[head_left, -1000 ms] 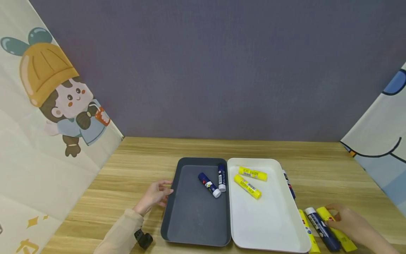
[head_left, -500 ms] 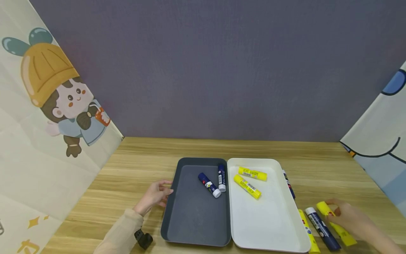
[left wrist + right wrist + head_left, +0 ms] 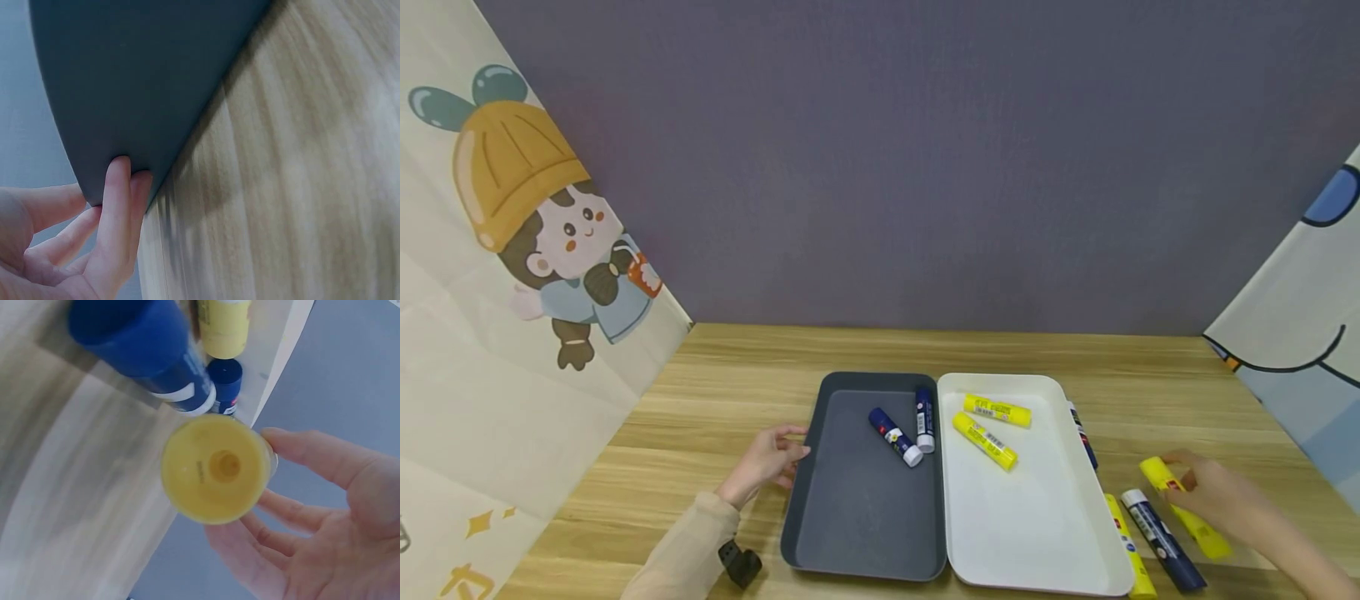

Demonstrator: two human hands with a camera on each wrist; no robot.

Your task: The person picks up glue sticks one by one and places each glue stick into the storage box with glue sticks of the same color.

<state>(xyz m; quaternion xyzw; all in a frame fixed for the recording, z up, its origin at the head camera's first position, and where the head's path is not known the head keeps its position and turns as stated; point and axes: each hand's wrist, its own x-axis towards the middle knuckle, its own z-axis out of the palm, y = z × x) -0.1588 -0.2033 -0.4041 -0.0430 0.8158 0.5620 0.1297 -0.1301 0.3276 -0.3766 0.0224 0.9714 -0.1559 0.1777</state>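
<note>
In the head view my right hand (image 3: 1213,496) grips a yellow glue stick (image 3: 1204,533) right of the white tray. The right wrist view shows the stick's round yellow end (image 3: 209,469) between thumb and fingers. My left hand (image 3: 767,462) is at the left wall of the dark grey tray (image 3: 865,517). Seen from the left wrist, its fingers (image 3: 115,206) press the outer wall while the thumb meets the rim, pinching it. Two blue glue sticks (image 3: 895,437) with white caps lie in the grey tray. Two yellow glue sticks (image 3: 985,442) lie in the white tray (image 3: 1022,533).
Beside the white tray's right wall lie a blue glue stick (image 3: 1163,542), a yellow one (image 3: 1129,546) and, farther back, another blue one (image 3: 1083,435) partly hidden by the rim. A small black device (image 3: 740,565) sits by the left sleeve. A grey partition (image 3: 925,167) stands behind the table.
My right hand has lifted the yellow glue stick a little and moved it up and slightly left in the head view, away from the blue one beside it. The left hand stays put.
</note>
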